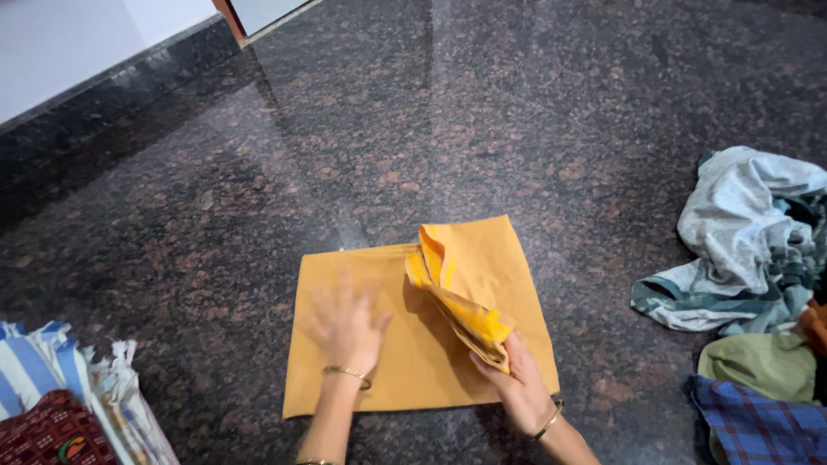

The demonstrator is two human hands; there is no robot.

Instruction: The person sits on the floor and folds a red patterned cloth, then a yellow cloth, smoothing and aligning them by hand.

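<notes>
Lying on a dark speckled stone floor (482, 112), a mustard-yellow cloth (413, 362) is spread flat in a rough rectangle, in the near middle of the scene. Its right part is turned up and over: a folded flap (452, 288) rises from the far edge and slants down toward the near right, showing a brighter yellow lining with pale stripes.

The right hand (517, 387) sits at the near right corner of the cloth with its fingers closed on the lower end of that flap, holding it off the flat part. A thin bangle (549, 422) circles its wrist. The left hand (343, 325) is over the left half of the cloth, palm down and fingers spread apart, gripping nothing; it is blurred, so it cannot be told whether it presses on the fabric or is just above it. It wears a bangle too.

To the right, well apart from the yellow cloth, lies a crumpled heap of clothes (749, 232) in grey-white and teal, with a green piece (762, 366) and a blue checked piece (758, 426) nearer. At the near left corner are striped blue-and-white fabrics (43, 366) and a dark red patterned one (47, 430).
</notes>
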